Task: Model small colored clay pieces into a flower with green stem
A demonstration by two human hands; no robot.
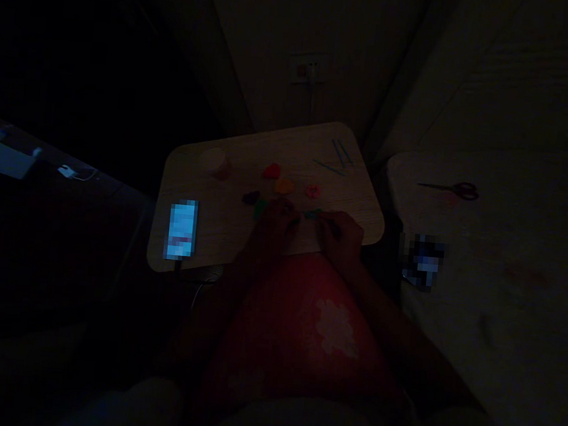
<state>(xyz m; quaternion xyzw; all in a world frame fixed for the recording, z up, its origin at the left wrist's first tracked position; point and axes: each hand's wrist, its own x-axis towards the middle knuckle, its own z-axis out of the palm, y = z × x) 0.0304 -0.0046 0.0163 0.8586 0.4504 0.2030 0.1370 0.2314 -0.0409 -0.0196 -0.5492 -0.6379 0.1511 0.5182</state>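
Pinching a small green piece [312, 213] at its fingertips, the person's right hand [342, 234] lies at the near edge of the pale surface [227, 231]. The piece sits to the left of that hand, in the gap between both hands, its longer side appearing to run roughly left to right. The right hand is nearer, touching it; the left hand [276, 220] is just beyond its left end, fingers curled, and the dimness makes it impossible to tell whether they hold anything. A green lump [260, 208] shows just left of the left hand, with a dark lump [251, 197] beside it. On the far side of the hands lie an orange piece [284, 186], a red piece [272, 171] and, farther right, a pink flower-like piece [312, 190].
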